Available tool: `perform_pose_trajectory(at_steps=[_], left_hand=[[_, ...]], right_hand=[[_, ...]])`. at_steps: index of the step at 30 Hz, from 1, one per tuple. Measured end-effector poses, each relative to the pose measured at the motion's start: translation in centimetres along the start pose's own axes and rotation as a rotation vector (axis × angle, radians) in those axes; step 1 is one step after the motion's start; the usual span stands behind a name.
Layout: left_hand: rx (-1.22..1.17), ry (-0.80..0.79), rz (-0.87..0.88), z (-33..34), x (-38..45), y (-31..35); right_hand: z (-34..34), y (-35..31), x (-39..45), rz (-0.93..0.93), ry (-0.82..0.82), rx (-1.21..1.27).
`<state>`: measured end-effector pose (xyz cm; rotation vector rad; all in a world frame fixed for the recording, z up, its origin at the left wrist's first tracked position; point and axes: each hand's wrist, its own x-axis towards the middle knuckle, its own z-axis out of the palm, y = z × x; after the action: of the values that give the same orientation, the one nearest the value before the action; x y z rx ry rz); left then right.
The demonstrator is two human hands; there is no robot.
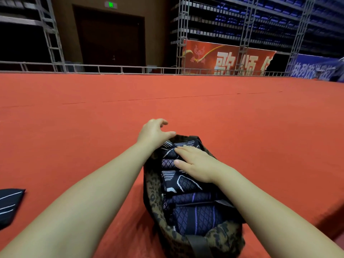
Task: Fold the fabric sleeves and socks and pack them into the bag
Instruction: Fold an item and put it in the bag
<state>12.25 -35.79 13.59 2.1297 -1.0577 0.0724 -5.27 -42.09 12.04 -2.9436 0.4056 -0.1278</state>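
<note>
A leopard-print bag lies open on the red carpet, close in front of me. Several folded dark pieces with white and purple patterns are stacked inside it. My right hand lies flat on the top folded piece, fingers straight, pressing it down. At the bag's far rim is my left hand, thumb touching the rim and fingers loosely curled over the carpet just beyond it. Another dark piece with white stripes lies on the carpet at the far left edge, apart from the bag.
The red carpet stretches wide in all directions around the bag. A low metal railing runs along its far edge, with scaffolding, a red banner and a dark doorway behind it.
</note>
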Motion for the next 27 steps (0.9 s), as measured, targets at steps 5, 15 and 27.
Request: perform_pose_trajectory(at_steps=[5, 15, 27], left_hand=[[0.073, -0.282, -0.010, 1.0, 1.1, -0.4], [-0.164, -0.078, 0.119, -0.2, 1.6, 1.2], [0.227, -0.443, -0.112, -5.0, 0.0, -3.5]], right_hand=[[0.2, 0.3, 0.7, -0.024, -0.100, -0.019], [-0.7, 1.5, 2.3, 0.076, -0.270, 0.148], [-0.3, -1.1, 3.2, 0.013, -0.296, 0.091]])
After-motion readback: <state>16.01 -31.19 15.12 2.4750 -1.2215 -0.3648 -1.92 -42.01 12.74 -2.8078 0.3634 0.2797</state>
